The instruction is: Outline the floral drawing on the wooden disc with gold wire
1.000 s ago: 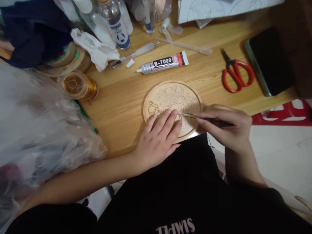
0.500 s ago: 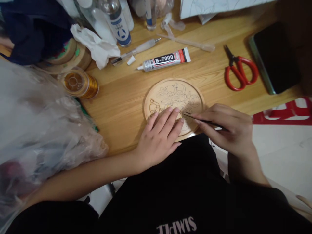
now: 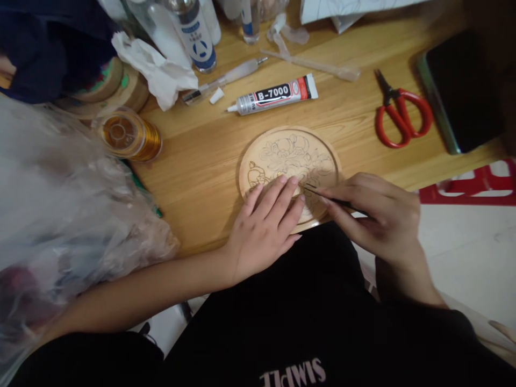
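A round wooden plate (image 3: 282, 134) with a raised rim lies at the table's front edge. Fine line drawings cover its face, and gold wire (image 3: 256, 174) follows some of the lines at the left. My left hand (image 3: 262, 228) rests flat on the lower part of the plate, fingers stretched out, hiding some of the drawing. In my right hand (image 3: 379, 212) is a pair of dark tweezers (image 3: 338, 201), pinched between thumb and fingers. The tips point at the plate beside my left fingertips. Whether they hold wire is too small to tell.
Behind the plate lie a B-7000 glue tube (image 3: 274, 97), its white cap (image 3: 216, 95) and a pen-like tool (image 3: 226, 79). Red-handled pliers (image 3: 403, 115) and a phone (image 3: 463, 91) are at right. A gold wire spool (image 3: 129, 134) stands left, near a plastic bag (image 3: 80, 204).
The view has shifted slightly, so the table items sit a little differently in the picture. Both hands and the tweezers keep nearly the same position at the plate.
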The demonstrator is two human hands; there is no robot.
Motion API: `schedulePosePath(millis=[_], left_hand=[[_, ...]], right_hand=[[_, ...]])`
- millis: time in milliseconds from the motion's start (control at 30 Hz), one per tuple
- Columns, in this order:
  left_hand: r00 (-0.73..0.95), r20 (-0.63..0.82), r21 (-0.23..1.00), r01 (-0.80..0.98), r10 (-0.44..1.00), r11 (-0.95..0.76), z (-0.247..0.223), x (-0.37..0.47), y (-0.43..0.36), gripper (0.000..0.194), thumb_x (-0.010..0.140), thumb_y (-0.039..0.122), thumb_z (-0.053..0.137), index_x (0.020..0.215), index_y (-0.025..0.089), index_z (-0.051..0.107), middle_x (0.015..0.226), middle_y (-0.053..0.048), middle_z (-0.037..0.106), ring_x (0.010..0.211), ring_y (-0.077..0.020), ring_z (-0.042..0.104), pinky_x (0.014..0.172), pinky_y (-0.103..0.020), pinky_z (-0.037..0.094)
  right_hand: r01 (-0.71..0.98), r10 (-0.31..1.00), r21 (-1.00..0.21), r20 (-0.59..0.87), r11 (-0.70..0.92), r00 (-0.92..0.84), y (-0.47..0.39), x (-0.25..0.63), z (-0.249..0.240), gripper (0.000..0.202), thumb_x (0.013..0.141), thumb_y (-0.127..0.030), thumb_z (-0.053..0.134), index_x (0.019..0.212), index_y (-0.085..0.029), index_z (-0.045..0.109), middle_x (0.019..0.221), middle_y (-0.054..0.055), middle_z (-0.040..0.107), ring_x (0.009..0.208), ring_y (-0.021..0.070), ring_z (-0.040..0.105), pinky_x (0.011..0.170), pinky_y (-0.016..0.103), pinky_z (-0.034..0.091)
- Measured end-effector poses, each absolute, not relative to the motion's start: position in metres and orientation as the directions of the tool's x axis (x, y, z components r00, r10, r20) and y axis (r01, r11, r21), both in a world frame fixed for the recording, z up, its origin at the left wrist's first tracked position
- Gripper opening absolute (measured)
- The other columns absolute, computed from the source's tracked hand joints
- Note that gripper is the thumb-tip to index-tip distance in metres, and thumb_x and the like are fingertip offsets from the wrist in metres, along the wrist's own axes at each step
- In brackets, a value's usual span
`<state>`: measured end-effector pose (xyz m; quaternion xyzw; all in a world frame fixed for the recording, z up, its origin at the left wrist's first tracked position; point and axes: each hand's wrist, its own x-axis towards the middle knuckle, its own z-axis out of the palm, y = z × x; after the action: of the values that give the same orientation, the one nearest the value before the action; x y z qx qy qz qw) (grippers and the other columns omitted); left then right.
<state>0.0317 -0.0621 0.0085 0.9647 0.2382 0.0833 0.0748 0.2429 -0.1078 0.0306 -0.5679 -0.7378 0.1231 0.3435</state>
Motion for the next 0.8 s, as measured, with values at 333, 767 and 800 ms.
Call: schedulePosePath(millis=[333, 767, 800], left_hand=[[0.868, 0.148, 0.174, 0.449, 0.474, -0.876, 0.0088, 0.0334, -0.0625, 0.06, 0.089, 0.045, 0.066, 0.137, 0.011, 0.054, 0.153, -0.017, 0.047, 0.141, -0.0318, 0.045, 0.116, -0.047, 0.032], [0.868, 0.156, 0.169, 0.447, 0.472, -0.878, 0.0073, 0.034, -0.0623, 0.06, 0.089, 0.044, 0.066, 0.137, 0.01, 0.053, 0.153, -0.017, 0.048, 0.141, -0.0322, 0.045, 0.115, -0.047, 0.031], [0.868, 0.156, 0.171, 0.447, 0.472, -0.878, 0.0074, 0.034, -0.0623, 0.059, 0.089, 0.044, 0.066, 0.136, 0.01, 0.054, 0.153, -0.017, 0.048, 0.141, -0.0322, 0.045, 0.115, -0.047, 0.031]], right_hand=[[0.799, 0.907, -0.501, 0.403, 0.332, -0.123, -0.1053, 0.2357, 0.0285, 0.02, 0.086, -0.009, 0.068, 0.102, -0.02, 0.067, 0.082, 0.005, 0.072, 0.069, 0.0171, 0.067, 0.057, 0.031, 0.054], [0.814, 0.899, -0.473, 0.417, 0.338, -0.132, -0.1069, 0.2337, 0.0298, 0.019, 0.085, -0.007, 0.068, 0.099, -0.019, 0.066, 0.076, 0.005, 0.07, 0.066, 0.0177, 0.065, 0.057, 0.033, 0.053], [0.815, 0.897, -0.468, 0.422, 0.341, -0.132, -0.106, 0.2333, 0.0292, 0.018, 0.085, -0.008, 0.068, 0.099, -0.02, 0.066, 0.076, 0.005, 0.07, 0.065, 0.0172, 0.064, 0.057, 0.032, 0.053]])
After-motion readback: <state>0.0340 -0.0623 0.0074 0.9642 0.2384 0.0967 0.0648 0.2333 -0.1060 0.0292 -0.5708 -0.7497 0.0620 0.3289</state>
